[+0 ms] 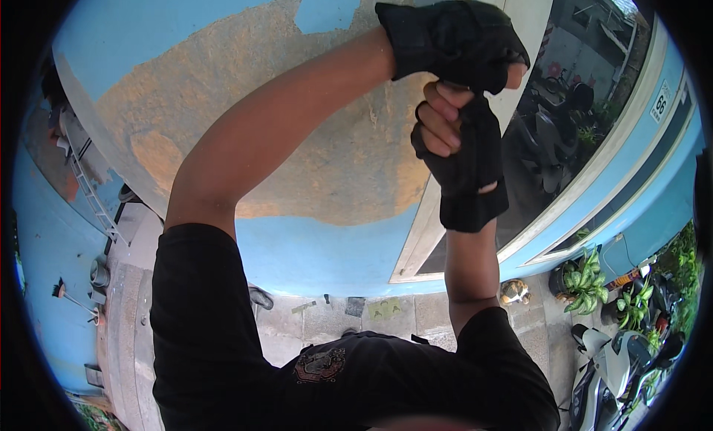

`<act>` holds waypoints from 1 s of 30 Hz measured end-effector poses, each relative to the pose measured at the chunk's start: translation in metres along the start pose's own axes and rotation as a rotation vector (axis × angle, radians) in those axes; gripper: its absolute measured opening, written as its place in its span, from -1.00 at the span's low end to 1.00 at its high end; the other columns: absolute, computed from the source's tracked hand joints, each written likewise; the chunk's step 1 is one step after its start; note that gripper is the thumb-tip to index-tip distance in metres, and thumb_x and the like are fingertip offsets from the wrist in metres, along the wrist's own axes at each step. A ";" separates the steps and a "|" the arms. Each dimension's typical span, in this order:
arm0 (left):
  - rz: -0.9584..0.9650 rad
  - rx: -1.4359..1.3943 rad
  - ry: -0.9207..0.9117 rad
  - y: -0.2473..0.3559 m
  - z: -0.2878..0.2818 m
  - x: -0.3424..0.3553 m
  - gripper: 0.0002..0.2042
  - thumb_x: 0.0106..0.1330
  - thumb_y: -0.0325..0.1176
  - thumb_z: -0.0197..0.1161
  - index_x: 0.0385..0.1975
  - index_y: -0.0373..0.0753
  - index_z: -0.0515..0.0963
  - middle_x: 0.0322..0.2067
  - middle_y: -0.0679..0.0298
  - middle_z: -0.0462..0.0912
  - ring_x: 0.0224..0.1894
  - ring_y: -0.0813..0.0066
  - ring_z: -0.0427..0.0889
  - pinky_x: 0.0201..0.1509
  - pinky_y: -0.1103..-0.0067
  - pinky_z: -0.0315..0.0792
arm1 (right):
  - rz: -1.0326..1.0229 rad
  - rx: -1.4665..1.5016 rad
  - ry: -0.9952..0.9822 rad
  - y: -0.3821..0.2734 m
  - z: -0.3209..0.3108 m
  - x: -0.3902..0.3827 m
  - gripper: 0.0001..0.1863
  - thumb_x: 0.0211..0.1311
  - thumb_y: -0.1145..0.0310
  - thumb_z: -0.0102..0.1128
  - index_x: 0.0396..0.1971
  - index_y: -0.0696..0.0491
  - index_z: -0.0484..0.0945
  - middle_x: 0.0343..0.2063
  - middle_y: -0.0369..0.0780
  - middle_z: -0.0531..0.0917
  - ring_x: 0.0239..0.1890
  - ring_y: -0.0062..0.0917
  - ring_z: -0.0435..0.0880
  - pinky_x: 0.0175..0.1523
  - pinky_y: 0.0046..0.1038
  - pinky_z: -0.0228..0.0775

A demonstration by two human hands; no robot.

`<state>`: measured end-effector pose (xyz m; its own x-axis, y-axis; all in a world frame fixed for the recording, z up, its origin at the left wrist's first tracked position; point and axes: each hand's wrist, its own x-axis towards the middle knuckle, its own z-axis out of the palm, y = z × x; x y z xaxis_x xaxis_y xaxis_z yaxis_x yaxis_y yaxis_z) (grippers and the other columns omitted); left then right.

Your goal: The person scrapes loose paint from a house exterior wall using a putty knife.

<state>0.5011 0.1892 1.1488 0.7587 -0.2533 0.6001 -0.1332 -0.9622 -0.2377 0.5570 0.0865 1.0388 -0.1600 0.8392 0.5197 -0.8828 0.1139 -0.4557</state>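
My left hand (460,48) and right hand (464,145) meet in front of the pale, straight-edged frame (425,230) of the window (546,145), the left above the right. Both wear black fabric gloves (479,160) cut off at the fingers. My right fingers (440,126) are bent into a clenched fist; my left ones are mostly hidden behind the glove, a bare tip showing at its end, so I cannot tell whether they grasp anything. Nor can I tell whether either hand touches the frame. The wall (327,249) left of the window is smooth light blue paint, broken by a big ragged patch (312,163) of rough grey with tan blotches, which my left forearm crosses. The window's glass is dark and glossy, mirroring a motorbike. Below and to the right of the window, a dark round pot (557,284) holds a plant (585,284) with broad, pale-streaked leaves, and another pot (610,313) beside it holds more greenery. A patchy-furred cat (515,291) lies curled just below the window. Far to the window's left stands a grey bucket (99,273), its contents too small to make out
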 end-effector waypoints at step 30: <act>-0.898 -0.677 0.606 0.198 0.158 -0.167 -0.74 0.42 -0.31 0.21 -0.03 -0.33 0.63 -0.27 0.17 0.75 -0.30 0.38 0.73 -0.16 0.50 0.56 | 0.012 -0.379 0.255 0.025 -0.070 -0.165 -0.84 0.42 0.37 0.19 -0.19 0.08 0.40 -0.49 -0.26 0.53 -0.65 -0.61 0.48 -0.52 -0.57 0.29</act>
<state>0.4486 0.0571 0.8812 0.3640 0.6764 0.6403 -0.1597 -0.6320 0.7584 0.5925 -0.0120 0.8908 -0.0135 0.9405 0.3397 -0.6501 0.2499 -0.7176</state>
